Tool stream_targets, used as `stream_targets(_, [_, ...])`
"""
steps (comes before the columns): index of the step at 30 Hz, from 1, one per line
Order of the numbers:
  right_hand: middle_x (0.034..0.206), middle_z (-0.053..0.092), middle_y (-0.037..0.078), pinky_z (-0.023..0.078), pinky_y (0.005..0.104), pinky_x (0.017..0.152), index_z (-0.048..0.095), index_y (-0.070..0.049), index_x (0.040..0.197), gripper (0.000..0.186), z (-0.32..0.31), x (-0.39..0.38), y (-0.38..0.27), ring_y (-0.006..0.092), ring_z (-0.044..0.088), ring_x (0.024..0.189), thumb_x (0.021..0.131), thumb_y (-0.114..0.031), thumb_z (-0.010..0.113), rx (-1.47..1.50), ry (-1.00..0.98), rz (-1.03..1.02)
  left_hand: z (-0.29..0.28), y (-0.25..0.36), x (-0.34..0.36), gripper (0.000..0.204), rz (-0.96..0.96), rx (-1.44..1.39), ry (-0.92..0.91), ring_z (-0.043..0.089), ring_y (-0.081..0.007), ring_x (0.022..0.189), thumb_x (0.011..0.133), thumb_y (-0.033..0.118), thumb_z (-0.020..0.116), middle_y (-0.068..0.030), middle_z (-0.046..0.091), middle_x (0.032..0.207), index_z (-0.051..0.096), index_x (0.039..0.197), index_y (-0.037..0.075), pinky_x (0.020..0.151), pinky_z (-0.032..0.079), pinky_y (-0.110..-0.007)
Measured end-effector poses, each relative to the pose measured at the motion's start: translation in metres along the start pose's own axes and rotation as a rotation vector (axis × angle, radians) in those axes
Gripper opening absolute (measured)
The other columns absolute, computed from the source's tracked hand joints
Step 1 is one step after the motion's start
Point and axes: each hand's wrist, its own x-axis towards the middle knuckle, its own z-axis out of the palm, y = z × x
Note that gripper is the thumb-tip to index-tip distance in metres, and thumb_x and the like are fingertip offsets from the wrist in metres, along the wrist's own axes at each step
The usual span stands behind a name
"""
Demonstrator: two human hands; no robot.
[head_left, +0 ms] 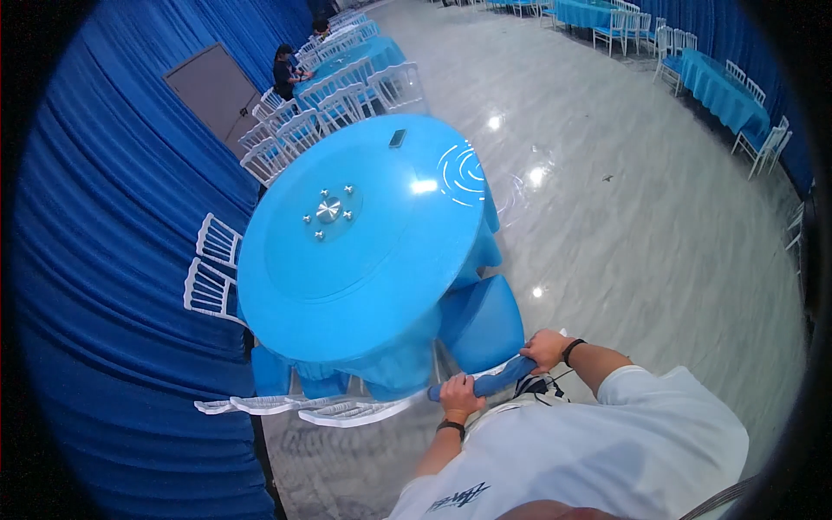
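Note:
Before me is a white chair with a blue seat [484,325], tucked against a round table [373,277] under a blue cloth. A folded or bunched blue cloth [504,378] lies along the chair's top rail. My left hand [461,396] is closed round the cloth at the rail's left part. Toward the rail's right end, my right hand [546,348] is also closed on the cloth. Both hands rest on the chair back, and their fingertips are partly hidden. Most of the chair's back is covered by the cloth and my arms.
More white chairs [364,412] line the table's near side, and two white chairs [211,282] stand at its left. A dark phone-like object [398,138] and a round metal centrepiece [328,210] sit on the tabletop. Blue curtains [113,260] hang at left. A person [284,72] stands farther off.

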Motion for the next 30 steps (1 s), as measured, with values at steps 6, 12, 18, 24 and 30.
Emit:
stream_targets(6, [0.089, 0.073, 0.017, 0.056, 0.0534, 0.073, 0.068, -0.008, 0.105, 0.055, 0.001, 0.003, 0.001, 0.0412, 0.071, 0.085, 0.072, -0.049, 0.084, 0.003, 0.076, 0.017, -0.015, -0.007, 0.000, 0.045, -0.093, -0.135, -0.235, 0.066, -0.0302, 0.097, 0.059, 0.027, 0.076, -0.0074, 0.068, 0.104, 0.070, 0.101, 0.012, 0.079, 0.053, -0.045])
stream_targets(12, [0.091, 0.073, 0.019, 0.056, 0.0535, 0.076, 0.070, -0.009, 0.109, 0.057, -0.007, 0.002, -0.012, 0.0418, 0.071, 0.088, 0.069, -0.049, 0.083, -0.011, 0.025, 0.093, -0.057, -0.009, -0.065, 0.050, 0.126, -0.265, -0.148, 0.061, -0.0353, 0.119, 0.074, 0.014, 0.079, -0.0148, 0.066, 0.127, 0.068, 0.122, 0.009, 0.097, 0.051, -0.050])
stream_targets(18, [0.095, 0.075, 0.018, 0.057, 0.0543, 0.080, 0.074, -0.012, 0.110, 0.055, -0.010, -0.004, -0.012, 0.0418, 0.071, 0.093, 0.069, -0.047, 0.082, 0.057, -0.009, 0.215, -0.068, -0.030, -0.188, 0.039, -0.793, -0.754, -0.610, 0.061, -0.0336, 0.122, 0.089, 0.016, 0.072, -0.0149, 0.068, 0.127, 0.068, 0.126, 0.004, 0.100, 0.050, -0.043])
stream_targets(24, [0.095, 0.076, 0.018, 0.058, 0.0531, 0.080, 0.076, -0.014, 0.107, 0.054, 0.004, 0.004, -0.011, 0.0409, 0.072, 0.094, 0.065, -0.048, 0.080, 0.089, 0.035, 0.321, -0.091, -0.024, -0.256, 0.036, -0.528, -0.703, -0.670, 0.067, -0.0341, 0.110, 0.095, 0.019, 0.066, -0.0173, 0.073, 0.117, 0.070, 0.128, 0.005, 0.098, 0.051, -0.042])
stream_targets(30, [0.093, 0.076, 0.016, 0.057, 0.0516, 0.081, 0.076, -0.013, 0.104, 0.051, 0.020, 0.004, -0.019, 0.0395, 0.072, 0.095, 0.063, -0.042, 0.078, 0.081, 0.149, 0.404, -0.077, -0.040, -0.261, 0.038, -0.765, -1.021, -0.654, 0.069, -0.0281, 0.105, 0.097, 0.019, 0.066, -0.0137, 0.075, 0.116, 0.069, 0.131, 0.003, 0.097, 0.051, -0.039])
